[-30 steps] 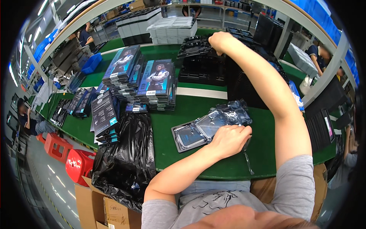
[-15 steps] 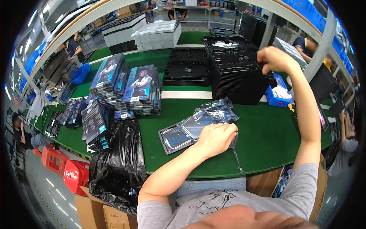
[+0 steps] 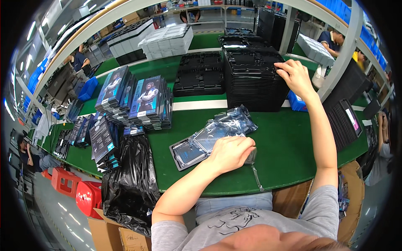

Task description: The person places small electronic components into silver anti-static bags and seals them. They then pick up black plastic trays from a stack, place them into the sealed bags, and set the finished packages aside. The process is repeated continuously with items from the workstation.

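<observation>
Two bare hands work above a green table (image 3: 276,165). The left hand (image 3: 232,154) is low, near the front side, and its fingers are curled inward in a narrow shape. It rests at the near edge of the clear-wrapped packages (image 3: 207,138); the fingertips are turned under, so I cannot tell if they grip something. A thin strip (image 3: 256,178) lies just below this hand, and its upper end is beside the fingers.

The right hand (image 3: 295,76) is raised farther away, with bent fingers and only a small gap between the thumb and the forefinger. Its fingertips are at the right edge of the tall stack of black trays (image 3: 255,88); whether they pinch the top tray or only touch it, I cannot tell.

The clear-wrapped packages lie flat and slanted at the middle of the table, one partly over another. The nearest one has a dark rim and a bluish inside under shiny film. At the far end the film is crumpled and reflects light. To their left stand piles of blue printed boxes (image 3: 144,100).
</observation>
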`<state>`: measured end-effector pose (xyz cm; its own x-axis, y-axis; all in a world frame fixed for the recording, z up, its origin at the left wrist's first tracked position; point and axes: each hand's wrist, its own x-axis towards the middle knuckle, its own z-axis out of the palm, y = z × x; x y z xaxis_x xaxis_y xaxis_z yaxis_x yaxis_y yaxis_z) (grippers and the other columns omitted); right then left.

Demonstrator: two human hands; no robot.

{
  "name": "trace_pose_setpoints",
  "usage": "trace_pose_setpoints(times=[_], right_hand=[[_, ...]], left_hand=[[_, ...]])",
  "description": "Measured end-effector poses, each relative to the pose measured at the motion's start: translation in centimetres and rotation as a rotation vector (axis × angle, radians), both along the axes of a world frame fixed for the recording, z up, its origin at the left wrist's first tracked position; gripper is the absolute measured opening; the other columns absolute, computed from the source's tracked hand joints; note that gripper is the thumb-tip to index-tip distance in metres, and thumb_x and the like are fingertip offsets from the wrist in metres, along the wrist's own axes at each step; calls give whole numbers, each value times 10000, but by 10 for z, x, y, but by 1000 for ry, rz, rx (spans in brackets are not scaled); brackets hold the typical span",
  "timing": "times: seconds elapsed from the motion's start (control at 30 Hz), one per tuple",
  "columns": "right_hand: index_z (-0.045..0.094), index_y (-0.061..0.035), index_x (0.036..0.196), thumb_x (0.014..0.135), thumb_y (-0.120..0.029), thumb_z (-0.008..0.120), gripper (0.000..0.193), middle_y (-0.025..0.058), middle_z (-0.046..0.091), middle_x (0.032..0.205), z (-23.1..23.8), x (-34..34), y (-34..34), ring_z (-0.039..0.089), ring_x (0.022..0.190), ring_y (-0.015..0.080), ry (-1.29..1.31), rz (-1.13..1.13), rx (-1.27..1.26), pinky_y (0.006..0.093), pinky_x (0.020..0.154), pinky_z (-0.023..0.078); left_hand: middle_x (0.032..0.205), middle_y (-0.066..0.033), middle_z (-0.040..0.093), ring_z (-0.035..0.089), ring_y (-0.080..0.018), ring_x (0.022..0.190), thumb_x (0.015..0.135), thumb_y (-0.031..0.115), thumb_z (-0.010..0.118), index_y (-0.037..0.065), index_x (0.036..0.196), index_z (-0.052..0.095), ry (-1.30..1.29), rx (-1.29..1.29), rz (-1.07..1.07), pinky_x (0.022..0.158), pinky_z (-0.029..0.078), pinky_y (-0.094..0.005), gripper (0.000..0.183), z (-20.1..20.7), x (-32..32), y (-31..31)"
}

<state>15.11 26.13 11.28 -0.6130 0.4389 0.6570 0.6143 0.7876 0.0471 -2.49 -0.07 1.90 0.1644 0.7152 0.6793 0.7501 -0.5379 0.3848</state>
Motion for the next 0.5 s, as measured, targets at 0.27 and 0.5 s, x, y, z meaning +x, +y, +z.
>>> trace_pose_setpoints(times=[0.27, 0.5], right_hand=[[707, -173, 1112, 918, -254, 627, 225, 36, 622, 984, -10, 6, -15, 566, 1032, 246, 23, -53, -7, 412, 918, 415], [644, -72, 1122, 801, 32, 679, 338, 117, 612, 1032, -56, -13, -54, 597, 928, 296, 463, 358, 272, 385, 821, 445]], left_hand=[[774, -74, 652, 655, -262, 678, 816, 73, 706, 63, 896, 613, -61, 62, -10, 600, 525, -352, 123, 2, -3, 2], [780, -108, 634, 604, -203, 636, 879, -39, 609, 8, 959, 589, -307, 246, 73, 602, 480, -279, 95, 8, -22, 3]])
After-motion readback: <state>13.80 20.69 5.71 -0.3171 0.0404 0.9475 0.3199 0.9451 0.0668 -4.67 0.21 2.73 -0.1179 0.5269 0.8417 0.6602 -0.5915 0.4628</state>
